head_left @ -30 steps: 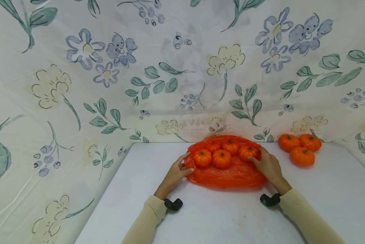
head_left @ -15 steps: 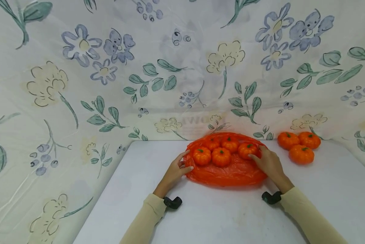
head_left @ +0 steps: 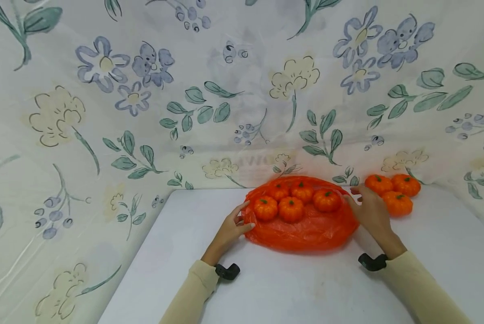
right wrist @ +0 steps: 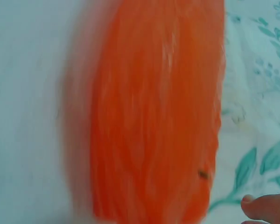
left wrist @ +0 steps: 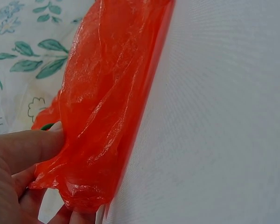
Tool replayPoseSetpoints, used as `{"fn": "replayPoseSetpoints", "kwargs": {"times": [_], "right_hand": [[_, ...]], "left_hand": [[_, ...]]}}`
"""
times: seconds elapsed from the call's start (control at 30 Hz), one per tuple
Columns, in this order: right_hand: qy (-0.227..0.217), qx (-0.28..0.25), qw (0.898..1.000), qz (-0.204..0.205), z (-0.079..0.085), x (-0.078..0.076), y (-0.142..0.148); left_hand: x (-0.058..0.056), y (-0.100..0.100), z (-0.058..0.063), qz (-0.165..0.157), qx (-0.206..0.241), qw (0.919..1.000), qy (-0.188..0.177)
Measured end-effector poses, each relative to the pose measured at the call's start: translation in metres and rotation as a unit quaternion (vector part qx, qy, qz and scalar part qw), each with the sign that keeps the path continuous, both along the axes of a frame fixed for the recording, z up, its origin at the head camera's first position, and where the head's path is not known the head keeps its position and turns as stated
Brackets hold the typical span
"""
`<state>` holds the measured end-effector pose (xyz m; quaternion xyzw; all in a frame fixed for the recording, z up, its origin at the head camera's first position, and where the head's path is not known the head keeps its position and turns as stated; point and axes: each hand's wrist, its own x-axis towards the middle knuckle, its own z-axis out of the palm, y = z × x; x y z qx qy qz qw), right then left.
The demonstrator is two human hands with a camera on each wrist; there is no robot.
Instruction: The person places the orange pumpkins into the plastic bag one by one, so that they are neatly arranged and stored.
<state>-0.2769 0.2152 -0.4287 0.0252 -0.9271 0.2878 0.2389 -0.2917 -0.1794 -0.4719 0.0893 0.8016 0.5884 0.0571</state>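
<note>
An orange-red plastic bag (head_left: 306, 236) lies spread on the white table with several small orange pumpkins (head_left: 291, 209) with green stems in it. My left hand (head_left: 227, 231) grips the bag's left edge; in the left wrist view the thumb (left wrist: 42, 144) presses the crinkled plastic (left wrist: 102, 112) against the fingers below. The right hand (head_left: 373, 218) is just off the bag's right end, beside the rightmost pumpkin (head_left: 327, 200) inside, its fingers loosely bent around nothing. Motion blurs the bag (right wrist: 154, 107) in the right wrist view, where only a fingertip (right wrist: 266, 207) of that hand shows.
Three more pumpkins (head_left: 397, 204) sit grouped at the table's back right, partly behind the right hand. A floral-patterned sheet (head_left: 242, 103) rises behind the white table (head_left: 274, 288) and along its left side. Black camera mounts (head_left: 227, 272) are strapped to both wrists.
The right hand has let go of the rightmost pumpkin at the bag's right end and moved right, toward the three loose pumpkins. The left hand keeps its hold on the bag.
</note>
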Motion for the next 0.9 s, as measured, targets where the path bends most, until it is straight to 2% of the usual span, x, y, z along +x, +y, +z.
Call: {"fn": "replayPoseSetpoints", "kwargs": {"times": [0.17,0.27,0.37,0.47,0.6,0.7,0.77,0.9], "right_hand": [[0.003,0.028,0.998,-0.058,-0.001,0.006,0.026],[-0.004,0.026,0.996,-0.089,0.001,0.007,0.045],[-0.052,0.0,0.992,-0.112,0.005,0.007,0.065],[-0.122,-0.039,0.984,-0.124,0.006,0.007,0.083],[-0.21,-0.111,0.965,-0.114,-0.002,0.008,0.101],[-0.247,-0.145,0.954,-0.09,-0.01,0.009,0.109],[-0.26,-0.154,0.95,-0.073,-0.015,0.009,0.112],[-0.258,-0.149,0.953,-0.045,-0.021,0.008,0.117]], "left_hand": [[0.005,-0.005,-0.003,0.001,0.007,1.0,-0.003],[0.005,-0.007,-0.002,0.003,0.002,1.0,0.001],[0.005,-0.01,-0.001,0.004,-0.004,1.0,0.005],[0.003,-0.012,0.001,0.0,-0.003,0.9999,0.012],[0.001,-0.012,0.002,-0.009,-0.007,0.9997,0.02],[0.001,-0.01,0.001,-0.011,-0.01,0.9997,0.019],[0.001,-0.008,0.0,-0.012,-0.01,0.9998,0.015],[0.0,-0.005,-0.001,-0.014,-0.008,0.9998,0.012]]}}
